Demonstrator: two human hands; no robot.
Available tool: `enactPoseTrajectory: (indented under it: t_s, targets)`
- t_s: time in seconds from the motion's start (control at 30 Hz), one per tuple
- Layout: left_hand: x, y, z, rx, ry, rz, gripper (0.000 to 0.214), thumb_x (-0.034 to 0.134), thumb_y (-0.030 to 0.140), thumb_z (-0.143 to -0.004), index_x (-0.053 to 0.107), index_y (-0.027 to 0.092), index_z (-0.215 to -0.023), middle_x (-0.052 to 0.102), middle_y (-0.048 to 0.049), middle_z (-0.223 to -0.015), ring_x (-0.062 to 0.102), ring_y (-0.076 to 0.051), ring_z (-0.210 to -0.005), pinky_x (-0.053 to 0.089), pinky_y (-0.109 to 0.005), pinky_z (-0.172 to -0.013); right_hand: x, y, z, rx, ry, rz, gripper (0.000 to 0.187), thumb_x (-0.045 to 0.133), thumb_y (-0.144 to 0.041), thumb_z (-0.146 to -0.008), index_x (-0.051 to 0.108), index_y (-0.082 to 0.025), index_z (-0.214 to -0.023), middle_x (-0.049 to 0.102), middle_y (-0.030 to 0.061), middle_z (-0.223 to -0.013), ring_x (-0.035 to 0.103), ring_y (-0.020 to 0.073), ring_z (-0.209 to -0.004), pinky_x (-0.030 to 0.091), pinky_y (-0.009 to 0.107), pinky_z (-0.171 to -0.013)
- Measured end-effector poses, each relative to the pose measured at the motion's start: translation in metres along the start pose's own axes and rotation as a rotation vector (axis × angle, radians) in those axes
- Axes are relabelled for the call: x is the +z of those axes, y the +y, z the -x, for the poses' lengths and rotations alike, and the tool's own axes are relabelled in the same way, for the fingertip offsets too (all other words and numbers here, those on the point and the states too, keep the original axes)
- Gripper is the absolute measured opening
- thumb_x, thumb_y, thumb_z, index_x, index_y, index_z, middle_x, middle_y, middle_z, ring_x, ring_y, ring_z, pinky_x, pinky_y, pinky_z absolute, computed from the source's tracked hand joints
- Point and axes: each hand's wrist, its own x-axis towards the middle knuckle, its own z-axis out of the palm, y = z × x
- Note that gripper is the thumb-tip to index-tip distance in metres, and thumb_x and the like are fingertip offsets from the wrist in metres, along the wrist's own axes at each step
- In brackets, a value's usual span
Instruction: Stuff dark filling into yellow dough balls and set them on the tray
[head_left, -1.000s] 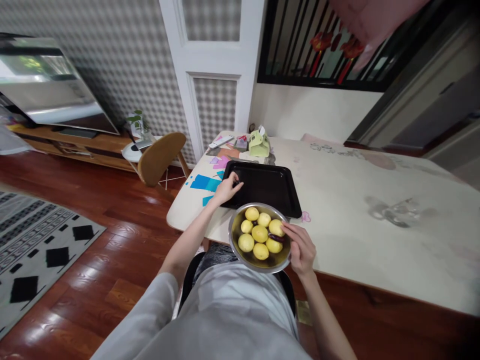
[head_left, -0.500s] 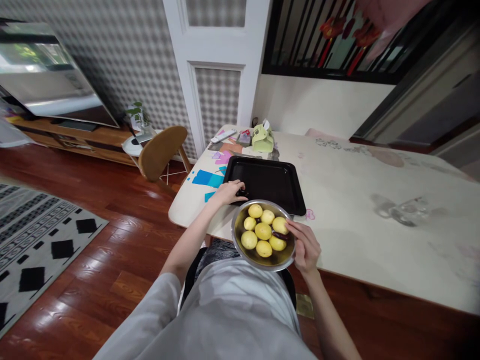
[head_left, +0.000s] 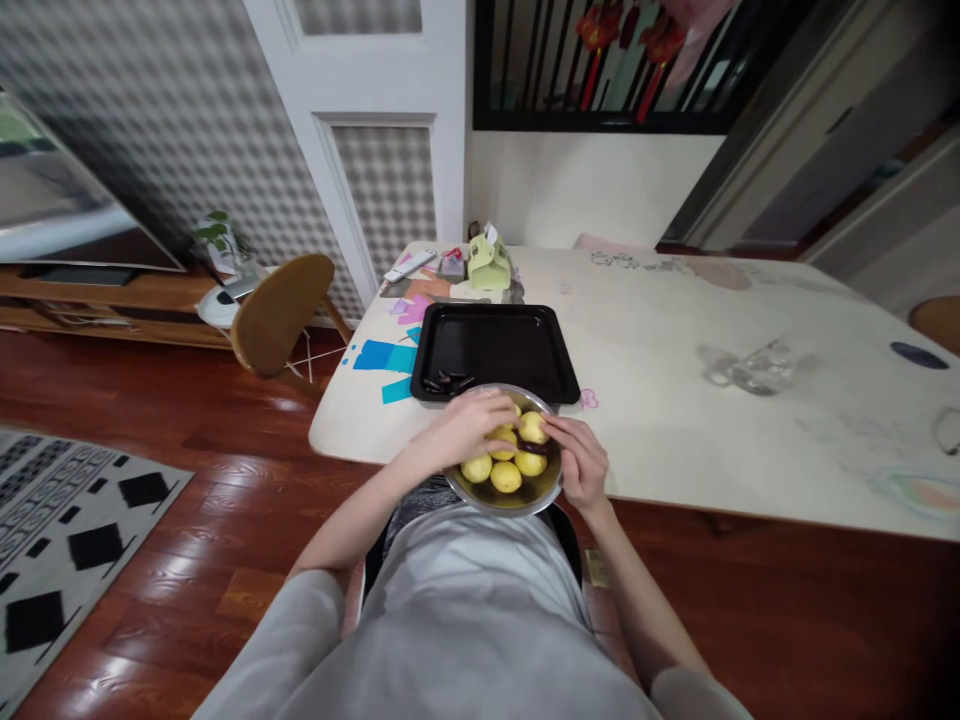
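A metal bowl [head_left: 501, 506] of yellow lemons [head_left: 506, 477] rests at the table's front edge, close to my body. A long dark, glossy item [head_left: 537, 448] lies among the lemons at the right. My left hand [head_left: 472, 428] reaches over the bowl's left rim, thumb and fingers apart over the lemons, partly hiding them. My right hand [head_left: 586, 462] grips the bowl's right rim, fingertips inside by a lemon and thumb lower down. Just beyond the bowl is a black baking tray [head_left: 499, 345], with several small dark pieces [head_left: 448, 381] in its front left corner.
Behind the tray stand a green tissue holder [head_left: 489, 264] and a white remote [head_left: 410, 265]. To the right, a clear glass object [head_left: 761, 370] sits on the white table [head_left: 660, 430]. A wooden chair [head_left: 279, 312] is at the table's left.
My left hand has left the tray's front left corner and moved right and nearer, into the bowl. Dark pieces now show in that corner. My right hand still holds the rim.
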Motion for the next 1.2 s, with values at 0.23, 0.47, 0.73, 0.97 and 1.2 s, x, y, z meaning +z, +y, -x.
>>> enactPoseTrajectory:
  t_s: [0.23,0.47,0.73,0.97,1.2]
  targets:
    - [0.021,0.021,-0.007,-0.009,-0.028,-0.096,0.017,0.078,0.034,-0.094,0.072,0.019,-0.100,0.072,-0.0054,-0.106,0.065,-0.024,-0.108,0.052,-0.036,-0.097,0.000,-0.002,-0.002,-0.020,0.000,-0.003,0.044,0.042,-0.019,-0.103,0.070,-0.023,-0.135,0.075,0.0129,-0.127,0.072,0.0281,-0.111,0.060,0.049,-0.092]
    - [-0.009,-0.036,0.020,-0.414,0.353,-0.121,0.009,0.074,0.029,-0.095,0.071,0.021,-0.091,0.072,-0.0068,-0.105,0.063,-0.027,-0.103,0.053,-0.040,-0.089,0.000,-0.002,-0.003,-0.020,0.003,-0.003,0.043,0.042,-0.018,-0.102,0.071,-0.022,-0.134,0.075,0.0136,-0.128,0.072,0.0281,-0.112,0.060,0.050,-0.092]
    - [0.007,-0.083,0.047,-0.644,0.276,-0.228,0.005,0.075,0.020,-0.091,0.070,0.020,-0.091,0.071,-0.0095,-0.103,0.062,-0.032,-0.105,0.056,-0.045,-0.089,-0.002,-0.005,-0.006,0.116,0.050,0.033,0.034,0.052,-0.021,-0.101,0.072,-0.025,-0.129,0.076,0.0110,-0.126,0.072,0.0277,-0.114,0.060,0.049,-0.095]
    - [0.005,-0.046,0.044,-0.372,0.374,-0.046,0.017,0.068,0.025,-0.098,0.071,0.024,-0.115,0.067,-0.0100,-0.131,0.060,-0.029,-0.126,0.054,-0.049,-0.108,-0.006,-0.007,-0.001,0.299,0.027,0.062,0.030,0.056,-0.025,-0.101,0.073,-0.027,-0.126,0.072,0.0102,-0.132,0.067,0.0276,-0.120,0.058,0.049,-0.102]
    - [0.009,-0.013,0.025,-0.117,0.090,-0.100,0.021,0.071,0.015,-0.092,0.076,0.023,-0.111,0.047,-0.0113,-0.165,0.034,-0.035,-0.158,0.042,-0.063,-0.118,0.000,-0.002,0.002,0.319,0.018,0.016,0.031,0.051,-0.027,-0.104,0.073,-0.026,-0.126,0.072,0.0108,-0.131,0.067,0.0278,-0.123,0.056,0.050,-0.104]
